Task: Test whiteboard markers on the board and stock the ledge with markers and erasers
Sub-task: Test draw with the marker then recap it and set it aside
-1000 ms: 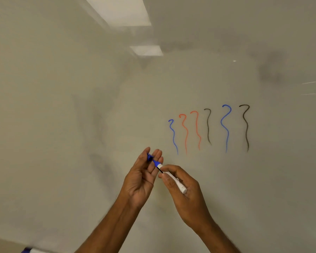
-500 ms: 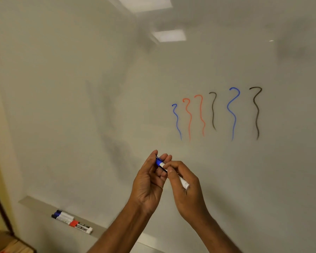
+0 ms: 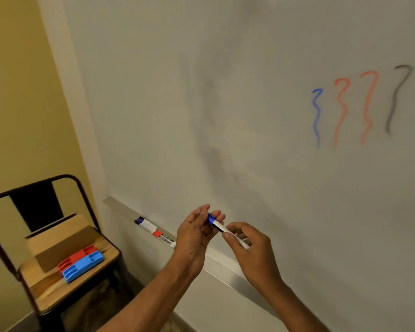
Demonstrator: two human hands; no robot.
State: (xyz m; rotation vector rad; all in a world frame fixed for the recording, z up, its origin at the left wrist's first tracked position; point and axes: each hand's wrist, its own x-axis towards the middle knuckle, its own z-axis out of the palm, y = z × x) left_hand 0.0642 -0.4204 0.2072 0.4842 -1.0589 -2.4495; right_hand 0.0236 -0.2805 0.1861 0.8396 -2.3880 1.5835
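1. Far left: dark metal chair [image 3: 36, 207], with a cardboard box [image 3: 62, 240] on its wooden seat. Red eraser [image 3: 78, 256] and blue eraser [image 3: 84, 265] side by side just in front of the box, neither yet on the ledge.
2. Next along: ledge [image 3: 120, 208] at the foot of the whiteboard [image 3: 225, 92], slanting from upper left to lower right. Short row of markers [image 3: 151, 230] laid lengthwise on it, just left of the hands.
3. Left hand [image 3: 192, 238]: thumb and fingertips pinched on the blue cap end of the blue marker [image 3: 217, 225]. Nearer of the two hands to the stocked row.
4. Blue marker: in the air between both hands, in front of the board and above the ledge, touching neither. Long axis up-left to down-right, roughly parallel to the ledge. Cap end up-left towards the stocked row, tail down-right. Looks capped, though too small to be sure. Ledge below and to the left of the fingers, so probably a plain lowering down-left with no turn needed.
5. Right hand [image 3: 252, 252]: thumb and forefinger closed narrowly on the white barrel, remaining fingers loosely curled.
6. Far right: test squiggles [image 3: 340, 111] in blue, red and a dark colour, well above the hands.
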